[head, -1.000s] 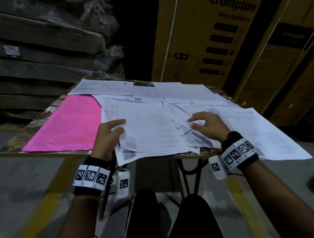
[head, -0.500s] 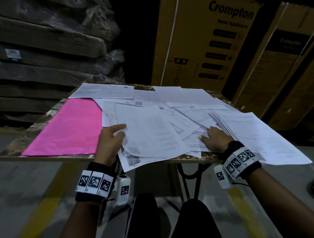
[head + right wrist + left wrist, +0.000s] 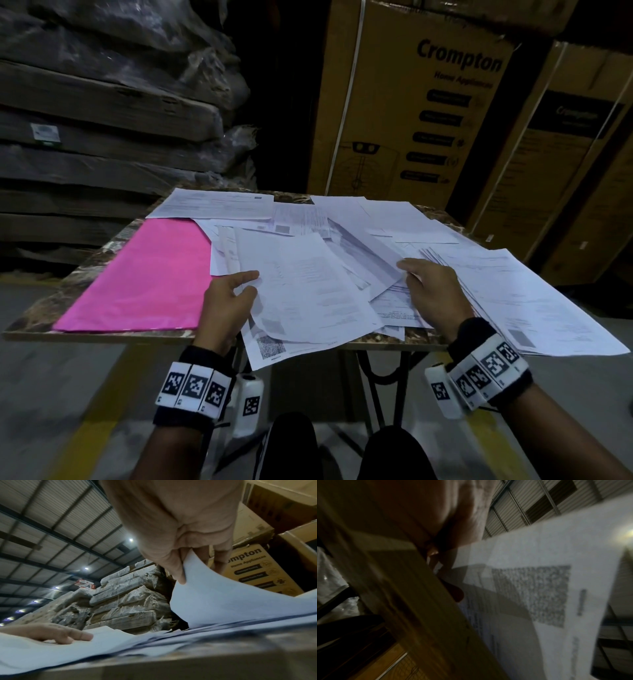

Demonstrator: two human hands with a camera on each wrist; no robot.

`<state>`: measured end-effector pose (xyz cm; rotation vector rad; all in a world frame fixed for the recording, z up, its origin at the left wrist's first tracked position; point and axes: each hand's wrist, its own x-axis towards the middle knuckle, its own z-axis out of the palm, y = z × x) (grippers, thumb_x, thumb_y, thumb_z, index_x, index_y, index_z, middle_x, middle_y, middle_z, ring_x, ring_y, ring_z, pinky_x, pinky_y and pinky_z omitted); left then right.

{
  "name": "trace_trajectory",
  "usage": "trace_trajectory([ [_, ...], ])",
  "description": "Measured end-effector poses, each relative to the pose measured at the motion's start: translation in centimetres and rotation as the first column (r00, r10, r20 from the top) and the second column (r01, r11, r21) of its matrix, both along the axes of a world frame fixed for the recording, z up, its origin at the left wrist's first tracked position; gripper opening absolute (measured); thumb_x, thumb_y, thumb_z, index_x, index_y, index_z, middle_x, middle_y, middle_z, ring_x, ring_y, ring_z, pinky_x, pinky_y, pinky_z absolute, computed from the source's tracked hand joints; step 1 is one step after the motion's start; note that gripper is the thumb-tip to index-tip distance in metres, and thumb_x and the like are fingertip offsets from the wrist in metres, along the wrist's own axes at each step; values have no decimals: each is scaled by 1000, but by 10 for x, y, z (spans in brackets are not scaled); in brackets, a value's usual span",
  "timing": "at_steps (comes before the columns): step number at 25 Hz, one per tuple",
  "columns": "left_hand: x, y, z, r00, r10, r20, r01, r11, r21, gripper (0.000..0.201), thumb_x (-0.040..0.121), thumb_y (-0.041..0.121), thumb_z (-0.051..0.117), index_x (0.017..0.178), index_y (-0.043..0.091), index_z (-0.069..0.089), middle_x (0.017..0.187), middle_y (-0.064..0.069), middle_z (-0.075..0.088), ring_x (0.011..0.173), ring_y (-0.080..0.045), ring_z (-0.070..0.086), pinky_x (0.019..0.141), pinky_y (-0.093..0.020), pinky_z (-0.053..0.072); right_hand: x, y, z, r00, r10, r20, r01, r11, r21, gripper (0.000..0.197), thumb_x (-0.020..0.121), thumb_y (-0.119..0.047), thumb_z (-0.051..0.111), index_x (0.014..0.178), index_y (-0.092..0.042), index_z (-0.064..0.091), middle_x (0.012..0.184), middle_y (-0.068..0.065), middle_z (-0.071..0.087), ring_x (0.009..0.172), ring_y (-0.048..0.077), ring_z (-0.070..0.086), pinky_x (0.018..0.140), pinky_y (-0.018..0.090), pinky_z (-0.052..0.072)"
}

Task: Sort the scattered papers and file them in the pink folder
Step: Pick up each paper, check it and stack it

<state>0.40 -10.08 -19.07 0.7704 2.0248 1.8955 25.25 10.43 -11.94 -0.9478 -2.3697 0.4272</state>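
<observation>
Right hand (image 3: 435,291) pinching one lifted sheet (image 3: 368,260), left hand (image 3: 224,303) gripping another sheet (image 3: 301,291), one pink folder (image 3: 144,277)

Dim warehouse. Marbled worktop (image 3: 102,253) on black metal legs (image 3: 376,387); grey concrete floor (image 3: 51,394) with yellow stripe (image 3: 92,428). Plastic-wrapped stacks (image 3: 113,137) behind left, tall "Crompton" cartons (image 3: 411,109) right. Corrugated roof (image 3: 51,524) with small lamps.

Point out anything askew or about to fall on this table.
The sheet with the QR code under the left hand juts past the table front edge. The stack on the right overhangs too. The pink folder lies flat.
</observation>
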Motion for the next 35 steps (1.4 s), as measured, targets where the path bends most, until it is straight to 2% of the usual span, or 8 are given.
trace_trajectory([
  [7,4,-1,6,999,-33,-11,32,999,-26,33,94,13,64,127,13,67,133,-4,62,126,-20,57,109,-38,45,-30,-65,-5,933,338,-122,-338,941,24,39,93,8,51,127,-6,66,133,8,63,125,19,57,106,27,45],
  [13,6,-2,12,995,-26,-95,21,998,-52,55,94,49,60,141,20,54,147,1,52,134,-11,44,107,-29,36,-58,-92,-17,870,493,-27,-493,863,-110,43,95,-1,52,133,-17,62,131,-1,65,111,4,60,90,0,36],
  [17,6,-3,12,991,-40,-125,32,997,-68,61,87,48,71,141,26,54,143,8,52,132,-8,43,103,-26,34,-66,-105,-20,801,598,-9,-589,786,-186,49,94,0,49,134,-26,62,115,-12,71,97,-2,63,87,15,48],
  [19,6,-3,9,985,-57,-163,43,995,-85,62,82,35,81,138,26,56,136,11,53,126,-4,44,98,-20,34,-66,-103,-21,804,594,-23,-585,785,-206,50,93,2,49,133,-26,63,86,-23,66,77,-4,61,72,11,44],
  [21,5,-5,7,979,-78,-190,63,995,-83,65,77,21,86,135,25,59,133,11,56,123,-3,46,90,-9,36,-65,-98,-19,827,556,-80,-559,801,-214,40,97,-6,55,131,-25,64,80,-28,62,73,-7,62,70,8,42],
  [24,5,-8,6,973,-111,-203,104,994,-47,61,74,12,86,130,25,65,130,10,62,121,-2,54,97,-12,42,-60,-80,-16,888,427,-168,-458,844,-278,33,96,-20,61,128,-28,66,116,-13,69,104,-4,63,93,27,54],
  [28,15,-18,12,964,-145,-224,168,982,83,51,76,5,84,124,17,70,125,10,68,115,12,57,90,-1,40,-45,-50,-15,957,246,-152,-279,923,-266,23,93,-28,65,115,-32,71,130,-10,60,131,7,48,107,33,40],
  [35,24,-28,24,973,-208,-97,227,936,270,49,76,1,81,121,18,71,122,9,71,119,-7,63,96,-24,54,-26,-25,-9,939,157,-306,-285,855,-433,10,91,-29,70,97,-35,76,109,-13,72,98,14,63,83,34,52],
])
